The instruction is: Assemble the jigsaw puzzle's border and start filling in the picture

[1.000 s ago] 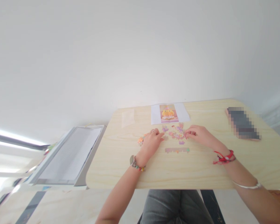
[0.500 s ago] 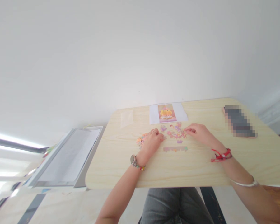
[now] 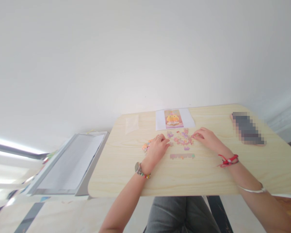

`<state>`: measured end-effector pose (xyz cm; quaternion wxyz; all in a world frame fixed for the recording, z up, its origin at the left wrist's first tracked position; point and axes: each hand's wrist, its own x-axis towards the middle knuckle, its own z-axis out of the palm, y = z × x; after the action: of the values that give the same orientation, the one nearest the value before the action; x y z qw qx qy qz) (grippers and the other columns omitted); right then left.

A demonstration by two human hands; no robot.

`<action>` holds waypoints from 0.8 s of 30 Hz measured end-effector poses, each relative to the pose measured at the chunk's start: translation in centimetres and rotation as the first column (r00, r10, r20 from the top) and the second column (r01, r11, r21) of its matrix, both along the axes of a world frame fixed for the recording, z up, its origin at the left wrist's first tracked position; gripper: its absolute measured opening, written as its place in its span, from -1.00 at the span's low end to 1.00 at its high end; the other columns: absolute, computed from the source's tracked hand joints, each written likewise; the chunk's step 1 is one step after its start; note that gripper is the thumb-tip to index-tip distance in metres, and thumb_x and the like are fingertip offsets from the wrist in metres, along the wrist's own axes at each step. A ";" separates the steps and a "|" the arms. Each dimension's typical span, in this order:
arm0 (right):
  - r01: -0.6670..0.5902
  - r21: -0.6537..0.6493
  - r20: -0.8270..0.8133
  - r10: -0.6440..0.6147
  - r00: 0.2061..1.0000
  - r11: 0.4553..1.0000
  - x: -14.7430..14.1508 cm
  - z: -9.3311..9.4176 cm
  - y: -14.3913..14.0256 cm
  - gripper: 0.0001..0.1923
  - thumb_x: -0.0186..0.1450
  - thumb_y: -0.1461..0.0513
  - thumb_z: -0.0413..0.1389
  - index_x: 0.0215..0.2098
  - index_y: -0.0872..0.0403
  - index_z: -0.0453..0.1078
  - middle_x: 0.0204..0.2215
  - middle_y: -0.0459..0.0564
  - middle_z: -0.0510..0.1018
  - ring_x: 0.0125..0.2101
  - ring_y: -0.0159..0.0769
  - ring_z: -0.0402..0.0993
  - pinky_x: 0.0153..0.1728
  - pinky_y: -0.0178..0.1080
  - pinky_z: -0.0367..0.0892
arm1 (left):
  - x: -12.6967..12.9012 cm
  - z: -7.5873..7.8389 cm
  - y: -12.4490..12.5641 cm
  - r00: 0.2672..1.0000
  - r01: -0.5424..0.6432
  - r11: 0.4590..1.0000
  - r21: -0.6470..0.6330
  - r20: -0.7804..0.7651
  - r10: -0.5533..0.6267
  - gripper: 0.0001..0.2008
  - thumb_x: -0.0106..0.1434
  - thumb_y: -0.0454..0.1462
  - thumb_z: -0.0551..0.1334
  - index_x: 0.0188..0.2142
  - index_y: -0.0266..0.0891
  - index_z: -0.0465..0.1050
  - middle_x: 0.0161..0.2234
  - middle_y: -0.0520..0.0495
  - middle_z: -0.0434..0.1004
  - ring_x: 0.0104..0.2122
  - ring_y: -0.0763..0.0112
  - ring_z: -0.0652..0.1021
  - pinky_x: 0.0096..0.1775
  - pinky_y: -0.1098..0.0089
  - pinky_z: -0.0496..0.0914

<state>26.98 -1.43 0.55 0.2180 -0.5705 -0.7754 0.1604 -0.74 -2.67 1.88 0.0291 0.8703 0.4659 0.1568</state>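
Note:
My left hand (image 3: 159, 146) rests with bent fingers over the right side of a heap of orange and multicoloured puzzle pieces (image 3: 145, 147). A small pale puzzle piece (image 3: 171, 144) shows at its thumb and fingertips. Thumb and forefinger of my right hand (image 3: 203, 137) pinch together at the right edge of a loose spread of pink and purple pieces (image 3: 183, 138); the puzzle piece there is mostly hidden. Nearer to me lies a joined strip of pieces (image 3: 182, 156), with a single purple piece (image 3: 186, 149) just above it.
Behind the pieces lies a white sheet with a printed yellow cartoon picture (image 3: 174, 119). A clear plastic bag (image 3: 132, 124) is at the table's back left, a blurred-out phone-like object (image 3: 248, 128) at the right. Beside the wooden table (image 3: 118, 174) stands a grey container with papers (image 3: 71, 163).
The view has shifted slightly. Both hands stay in nearly the same places, with my right fingertips still at the edge of the pink and purple pieces.

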 end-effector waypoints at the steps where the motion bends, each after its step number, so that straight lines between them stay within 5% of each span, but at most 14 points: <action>1: -0.006 -0.002 -0.004 0.006 1.000 1.000 0.0 0.0 0.0 -0.75 0.25 0.14 0.00 -0.37 0.06 0.48 -0.40 0.00 0.46 -0.38 -0.27 0.38 -0.31 -0.25 0.24 | 0.0 0.1 0.0 1.000 -0.001 1.000 -0.003 0.002 0.001 -0.90 0.21 -0.31 0.20 -0.26 -0.21 0.45 -0.33 -0.05 0.32 -0.28 0.36 0.40 -0.22 0.35 0.36; 24: 0.086 0.069 0.075 -0.091 0.993 0.994 -3.1 0.1 -0.5 -0.76 0.20 0.07 0.06 -0.49 0.05 0.37 -0.43 -0.02 0.39 -0.37 -0.25 0.38 -0.32 -0.24 0.24 | 0.1 0.1 -0.1 0.999 -0.006 1.000 -0.020 0.052 0.007 -0.88 0.25 -0.30 0.15 -0.26 -0.22 0.44 -0.34 -0.06 0.32 -0.28 0.36 0.40 -0.22 0.35 0.37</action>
<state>23.87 -1.94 0.69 0.2132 -0.6028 -0.7620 0.1028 -0.67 -2.75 1.96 0.0490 0.8640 0.4695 0.1748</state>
